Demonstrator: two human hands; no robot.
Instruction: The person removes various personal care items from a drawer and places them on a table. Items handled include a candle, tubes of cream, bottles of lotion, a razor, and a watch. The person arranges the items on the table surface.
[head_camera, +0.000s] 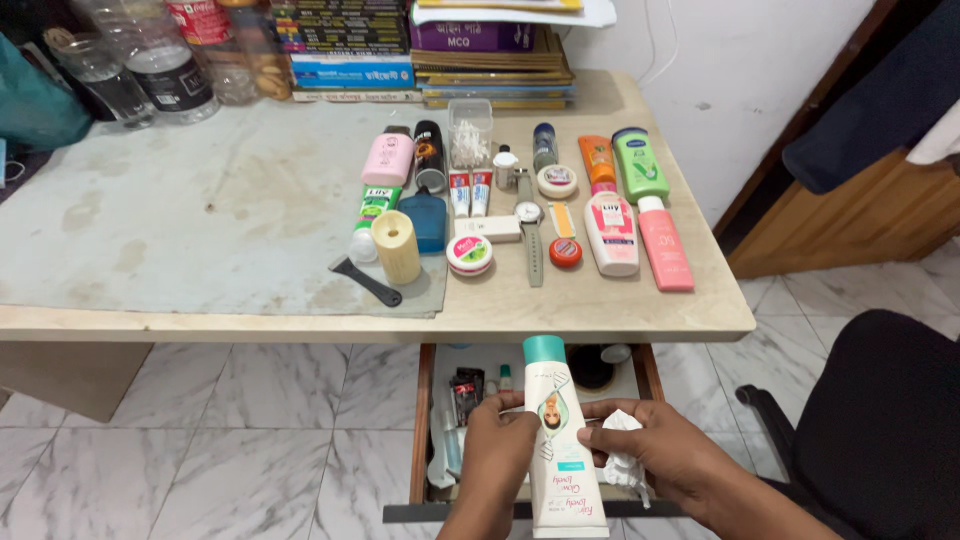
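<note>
Over an open drawer (424, 420), the left hand (497, 445) grips a white tube (560, 450) with a teal cap, held upright by its side. The right hand (660, 455) touches the tube's other side and clutches a crumpled white tissue (622, 455). Above, on the desk (600, 305), toiletries lie in rows: a pink bottle (388, 158), a black can (429, 155), a cream cylinder (396, 246), a watch (529, 225), a green bottle (639, 163) and a pink tube (664, 243). Books (350, 50) are stacked at the back, and a black chair (880, 420) stands to the right.
</note>
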